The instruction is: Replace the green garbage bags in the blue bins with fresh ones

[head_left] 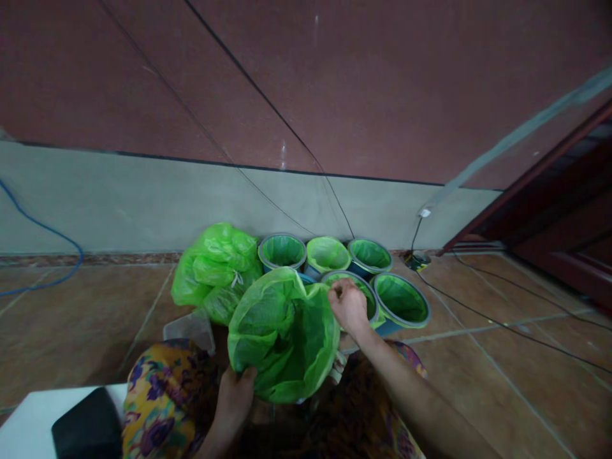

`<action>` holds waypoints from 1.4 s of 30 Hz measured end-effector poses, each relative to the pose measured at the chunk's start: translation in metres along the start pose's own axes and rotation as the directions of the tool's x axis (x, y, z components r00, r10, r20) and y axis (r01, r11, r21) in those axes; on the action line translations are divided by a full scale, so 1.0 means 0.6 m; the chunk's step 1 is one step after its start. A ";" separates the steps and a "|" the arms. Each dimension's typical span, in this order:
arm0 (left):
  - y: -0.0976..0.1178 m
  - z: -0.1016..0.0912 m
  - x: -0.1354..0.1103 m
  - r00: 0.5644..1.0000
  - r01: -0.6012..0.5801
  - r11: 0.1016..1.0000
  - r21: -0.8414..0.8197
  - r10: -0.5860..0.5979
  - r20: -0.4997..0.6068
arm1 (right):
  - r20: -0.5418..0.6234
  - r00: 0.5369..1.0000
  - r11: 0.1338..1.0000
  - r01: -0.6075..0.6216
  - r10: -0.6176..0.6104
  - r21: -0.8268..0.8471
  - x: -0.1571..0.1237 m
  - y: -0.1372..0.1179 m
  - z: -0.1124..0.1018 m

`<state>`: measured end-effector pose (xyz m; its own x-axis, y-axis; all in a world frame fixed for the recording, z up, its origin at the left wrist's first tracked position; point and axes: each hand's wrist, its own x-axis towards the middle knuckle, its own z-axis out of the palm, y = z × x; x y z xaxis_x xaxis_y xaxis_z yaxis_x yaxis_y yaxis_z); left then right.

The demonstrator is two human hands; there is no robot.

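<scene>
A thin green plastic bag [287, 344] is spread into a wide round mouth between my knees. Any bin under it is hidden by the plastic. My left hand [238, 394] grips the bag's near left edge, thumb on top. At the far right edge, my right hand [349, 305] is closed with fingers curled in a pinch on the plastic. Just beyond stand several round bins with grey rims and green liners, among them a right front bin [401, 299], a back left bin [282, 252] and a back middle bin [327, 255].
A bulging green plastic sack [217, 264] rests against the wall at left, near a clear plastic container [189, 330]. A black object [88, 424] lies on a white surface at lower left. Dark cables [507, 325] cross the tiled floor at right; a blue hose [48, 226] curves at left.
</scene>
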<state>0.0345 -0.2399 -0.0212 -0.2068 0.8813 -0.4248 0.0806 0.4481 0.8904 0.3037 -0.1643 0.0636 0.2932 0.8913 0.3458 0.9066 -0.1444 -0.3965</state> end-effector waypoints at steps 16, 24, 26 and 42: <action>0.014 0.022 -0.010 0.998 -0.065 0.997 -0.035 0.065 0.015 | -0.062 0.911 0.889 0.412 -0.408 0.200 -0.015 -0.002 -0.010; 0.036 0.011 -0.018 1.000 -0.008 1.000 0.019 0.008 0.016 | 0.343 0.923 0.954 0.069 -0.172 0.291 0.019 0.015 0.054; 0.039 0.008 -0.016 0.999 0.035 0.999 0.005 -0.035 -0.002 | 0.427 0.891 0.947 0.012 -0.156 0.321 0.018 0.028 0.053; 0.059 0.010 -0.004 0.969 0.224 0.929 -0.295 -0.244 -0.032 | 0.370 0.874 0.530 -0.485 0.314 0.695 -0.087 0.017 0.070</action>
<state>0.0437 -0.2251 0.0100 -0.2512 0.7404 -0.6234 -0.2587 0.5693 0.7804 0.2845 -0.1943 0.0057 0.4284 0.8931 -0.1371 0.1276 -0.2100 -0.9693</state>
